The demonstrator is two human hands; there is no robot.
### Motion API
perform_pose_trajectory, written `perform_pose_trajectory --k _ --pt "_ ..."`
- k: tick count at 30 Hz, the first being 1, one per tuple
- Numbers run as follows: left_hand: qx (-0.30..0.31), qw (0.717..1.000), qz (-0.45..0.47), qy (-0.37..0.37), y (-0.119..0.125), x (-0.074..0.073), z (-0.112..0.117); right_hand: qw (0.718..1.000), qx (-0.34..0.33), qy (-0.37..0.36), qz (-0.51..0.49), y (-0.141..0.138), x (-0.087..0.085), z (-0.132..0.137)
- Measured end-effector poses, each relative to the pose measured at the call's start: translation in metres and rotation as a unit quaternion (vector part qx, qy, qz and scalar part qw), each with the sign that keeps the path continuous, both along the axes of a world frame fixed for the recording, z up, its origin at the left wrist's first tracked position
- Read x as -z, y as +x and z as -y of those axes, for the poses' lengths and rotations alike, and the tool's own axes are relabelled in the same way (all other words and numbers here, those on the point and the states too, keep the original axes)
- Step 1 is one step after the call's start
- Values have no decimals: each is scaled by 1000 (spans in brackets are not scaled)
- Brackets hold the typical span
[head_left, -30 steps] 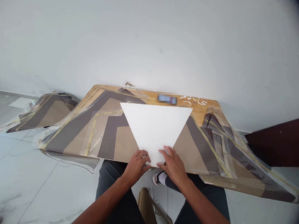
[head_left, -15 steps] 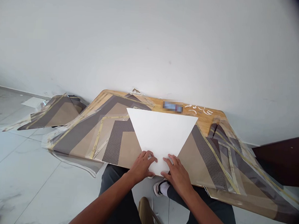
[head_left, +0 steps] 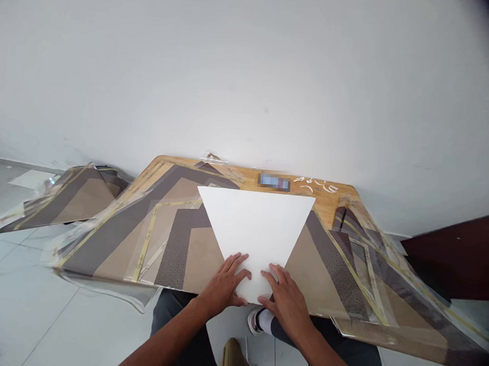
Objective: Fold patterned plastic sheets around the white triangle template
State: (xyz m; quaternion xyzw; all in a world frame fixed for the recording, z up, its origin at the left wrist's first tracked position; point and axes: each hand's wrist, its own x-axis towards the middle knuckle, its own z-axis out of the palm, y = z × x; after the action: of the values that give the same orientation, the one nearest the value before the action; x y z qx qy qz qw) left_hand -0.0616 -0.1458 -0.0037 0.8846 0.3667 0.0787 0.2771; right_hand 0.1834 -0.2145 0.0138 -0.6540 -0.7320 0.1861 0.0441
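Left hand (head_left: 224, 284) and right hand (head_left: 286, 297) lie flat, fingers spread, gripping nothing (palms down) on the near corner of the white paper (head_left: 255, 230), which rests on the patterned table cover (head_left: 176, 228).

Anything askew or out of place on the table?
The brown-and-beige patterned plastic cover lies crooked on the wooden table, sagging off both sides. The white paper sheet under the left hand and right hand lies flat.
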Motion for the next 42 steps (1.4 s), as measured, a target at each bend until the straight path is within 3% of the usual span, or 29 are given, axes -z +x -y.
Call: perform_pose_trajectory --k 10,16,28,37,42 --pt "-4 1000 -6 -29 -3 -2 -5 998 17 -58 -21 0 -6 -6" --pt "-3 999 -13 -33 -4 0 -6 999 11 -29 -45 6 7 -1" --pt "2 1000 -7 -28 -5 -1 -1 999 -29 0 24 5 18 4" --pt "-1 1000 -24 -15 2 -17 1 995 -47 75 42 7 29 10" --pt "-11 999 -40 -15 9 -21 1 994 -58 71 67 8 22 9"
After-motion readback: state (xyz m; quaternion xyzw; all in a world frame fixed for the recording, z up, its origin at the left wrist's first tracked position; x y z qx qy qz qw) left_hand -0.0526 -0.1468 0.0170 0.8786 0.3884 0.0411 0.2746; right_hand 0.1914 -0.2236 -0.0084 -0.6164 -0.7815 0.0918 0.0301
